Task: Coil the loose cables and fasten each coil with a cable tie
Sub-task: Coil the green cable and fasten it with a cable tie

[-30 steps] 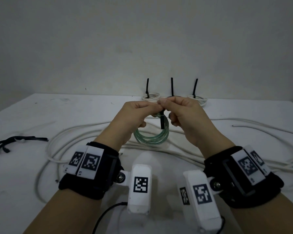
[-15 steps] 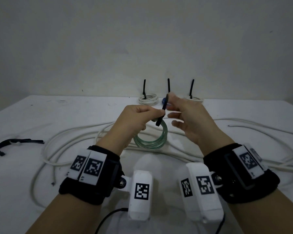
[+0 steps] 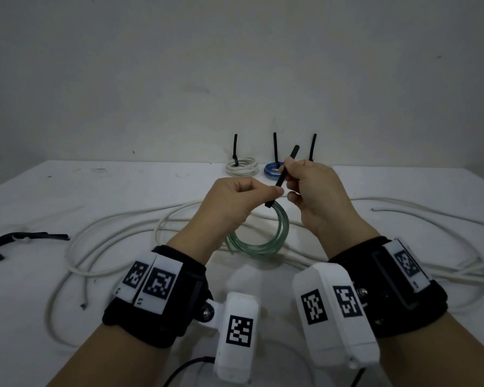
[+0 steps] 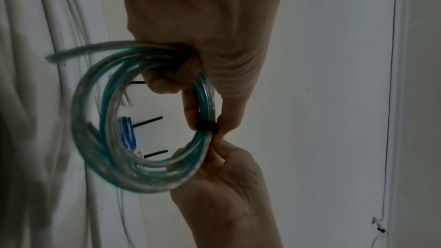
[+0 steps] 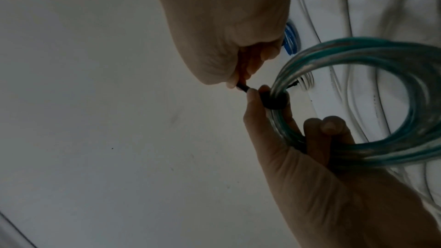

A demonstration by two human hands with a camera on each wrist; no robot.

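Observation:
A translucent green cable coil (image 3: 263, 241) hangs in the air above the table. My left hand (image 3: 274, 192) grips the coil at its top, fingers curled through the ring. A black cable tie (image 3: 284, 174) is looped snugly round the strands beside my left fingertips; the loop (image 4: 207, 125) shows in the left wrist view. My right hand (image 3: 289, 180) pinches the tie's tail, which points up and to the right. In the right wrist view the tail (image 5: 242, 87) runs from my right fingers to the loop (image 5: 274, 99) on the coil (image 5: 381, 59).
Long loose white cables (image 3: 123, 227) sprawl over the white table under and beside my hands. At the back stand a tied white coil (image 3: 241, 166) and a tied blue coil (image 3: 273, 170), plus another upright tie (image 3: 313, 146). Spare black ties (image 3: 11, 238) lie far left.
My right hand drew the tie's tail from hanging down at the coil to pointing up and right, closing the loop. My left hand kept its grip on the coil.

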